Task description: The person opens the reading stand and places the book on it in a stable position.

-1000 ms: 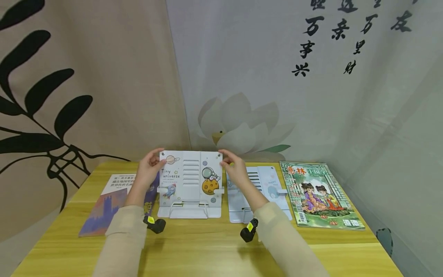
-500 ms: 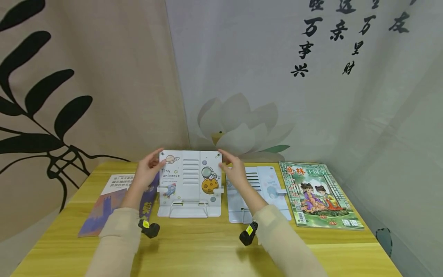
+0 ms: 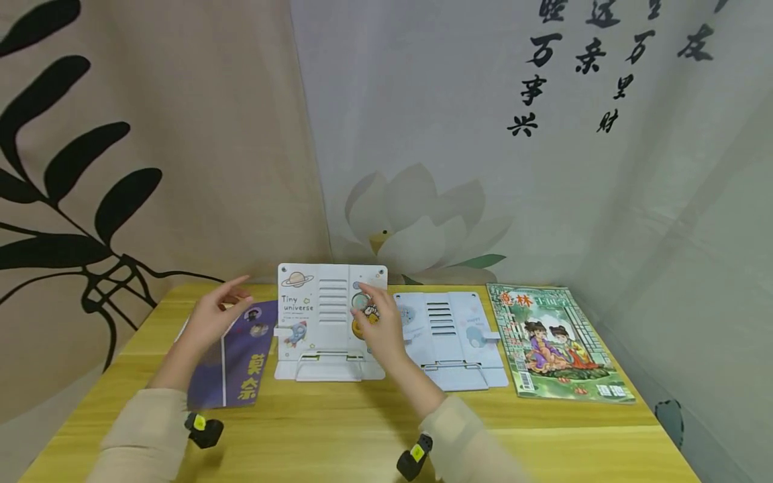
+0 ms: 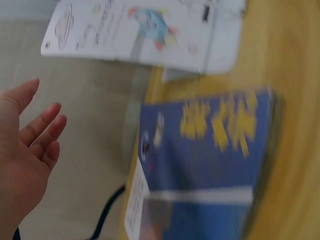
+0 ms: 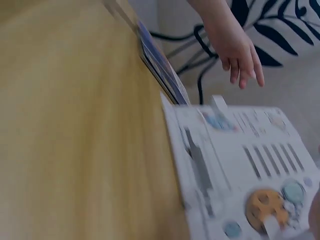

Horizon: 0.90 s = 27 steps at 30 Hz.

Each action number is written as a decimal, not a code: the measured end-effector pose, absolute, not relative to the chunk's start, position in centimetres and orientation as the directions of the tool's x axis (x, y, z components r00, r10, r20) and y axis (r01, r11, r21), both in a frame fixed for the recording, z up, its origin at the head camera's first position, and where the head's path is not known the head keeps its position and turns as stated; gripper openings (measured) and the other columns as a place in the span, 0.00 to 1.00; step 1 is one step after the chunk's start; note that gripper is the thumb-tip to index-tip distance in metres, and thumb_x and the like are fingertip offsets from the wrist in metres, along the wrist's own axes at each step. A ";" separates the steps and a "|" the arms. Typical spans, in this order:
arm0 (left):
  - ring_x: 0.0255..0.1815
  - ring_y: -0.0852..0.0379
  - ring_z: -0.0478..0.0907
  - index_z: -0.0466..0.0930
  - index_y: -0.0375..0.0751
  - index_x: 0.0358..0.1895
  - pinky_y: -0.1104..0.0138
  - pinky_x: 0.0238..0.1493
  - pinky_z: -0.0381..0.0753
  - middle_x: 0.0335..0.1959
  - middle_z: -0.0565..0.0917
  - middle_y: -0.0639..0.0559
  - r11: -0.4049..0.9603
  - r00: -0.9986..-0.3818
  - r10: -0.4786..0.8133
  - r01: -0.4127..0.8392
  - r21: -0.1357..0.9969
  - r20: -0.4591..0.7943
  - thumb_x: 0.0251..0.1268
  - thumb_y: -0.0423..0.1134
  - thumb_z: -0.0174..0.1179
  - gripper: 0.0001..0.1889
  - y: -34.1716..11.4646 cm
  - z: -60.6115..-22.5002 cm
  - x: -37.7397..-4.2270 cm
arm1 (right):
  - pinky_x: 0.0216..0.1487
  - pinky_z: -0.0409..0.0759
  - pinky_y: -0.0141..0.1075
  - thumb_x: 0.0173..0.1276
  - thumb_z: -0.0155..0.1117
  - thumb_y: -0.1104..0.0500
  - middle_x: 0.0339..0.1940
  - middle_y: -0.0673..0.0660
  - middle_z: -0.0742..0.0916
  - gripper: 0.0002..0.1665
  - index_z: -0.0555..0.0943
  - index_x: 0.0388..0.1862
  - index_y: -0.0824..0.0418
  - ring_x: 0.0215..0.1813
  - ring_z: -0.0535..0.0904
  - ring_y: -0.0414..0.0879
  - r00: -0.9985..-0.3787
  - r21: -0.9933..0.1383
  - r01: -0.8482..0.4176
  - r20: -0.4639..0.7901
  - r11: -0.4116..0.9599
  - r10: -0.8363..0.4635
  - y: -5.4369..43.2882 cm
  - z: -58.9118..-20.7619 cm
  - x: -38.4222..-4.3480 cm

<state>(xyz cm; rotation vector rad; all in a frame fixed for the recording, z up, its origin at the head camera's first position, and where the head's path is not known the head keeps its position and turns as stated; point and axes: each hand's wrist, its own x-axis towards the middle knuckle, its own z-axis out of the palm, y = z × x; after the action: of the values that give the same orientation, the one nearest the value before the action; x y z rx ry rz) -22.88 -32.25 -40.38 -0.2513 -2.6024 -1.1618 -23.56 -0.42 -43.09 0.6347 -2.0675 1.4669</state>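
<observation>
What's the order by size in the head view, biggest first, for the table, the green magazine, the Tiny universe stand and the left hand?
1. Table
2. Tiny universe stand and green magazine: too alike to rank; the right hand covers part of the stand.
3. Left hand

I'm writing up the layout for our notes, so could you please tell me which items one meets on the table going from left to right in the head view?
Purple book, white Tiny universe stand, pale blue stand, green illustrated magazine.
</observation>
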 end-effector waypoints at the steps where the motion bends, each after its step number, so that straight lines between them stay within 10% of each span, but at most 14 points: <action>1: 0.46 0.46 0.74 0.64 0.39 0.70 0.67 0.35 0.73 0.48 0.79 0.38 0.676 -0.944 0.047 0.270 0.686 0.326 0.72 0.43 0.54 0.27 -32.8 -40.5 -22.6 | 0.43 0.76 0.49 0.61 0.69 0.66 0.50 0.60 0.81 0.26 0.76 0.59 0.64 0.44 0.77 0.56 -0.754 -0.706 -0.642 0.653 0.300 -0.076 -0.9 -43.4 -23.2; 17: 0.43 0.42 0.74 0.66 0.31 0.67 0.62 0.32 0.73 0.50 0.77 0.31 0.750 -0.964 -0.043 0.143 0.646 0.264 0.68 0.44 0.59 0.29 -40.8 -43.6 -18.6 | 0.29 0.74 0.26 0.60 0.70 0.63 0.38 0.52 0.86 0.20 0.81 0.53 0.62 0.29 0.75 0.34 -0.898 -0.890 -0.433 0.413 0.140 -0.153 -8.3 -46.4 -17.6; 27: 0.52 0.25 0.68 0.59 0.24 0.68 0.38 0.42 0.70 0.56 0.68 0.20 0.779 -0.992 -0.052 0.034 0.626 0.118 0.71 0.49 0.54 0.35 -43.8 -44.8 -16.7 | 0.25 0.72 0.24 0.58 0.71 0.66 0.40 0.55 0.86 0.22 0.81 0.54 0.63 0.25 0.70 0.30 -0.940 -0.954 -0.277 0.244 0.113 -0.238 -11.6 -47.9 -15.9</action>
<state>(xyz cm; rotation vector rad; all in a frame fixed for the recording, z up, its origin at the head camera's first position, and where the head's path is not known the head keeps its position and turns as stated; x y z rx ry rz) -16.74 -43.81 -44.84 0.0146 -2.8405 -1.0024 -15.92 -11.64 -47.90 0.5371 -2.3206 2.0022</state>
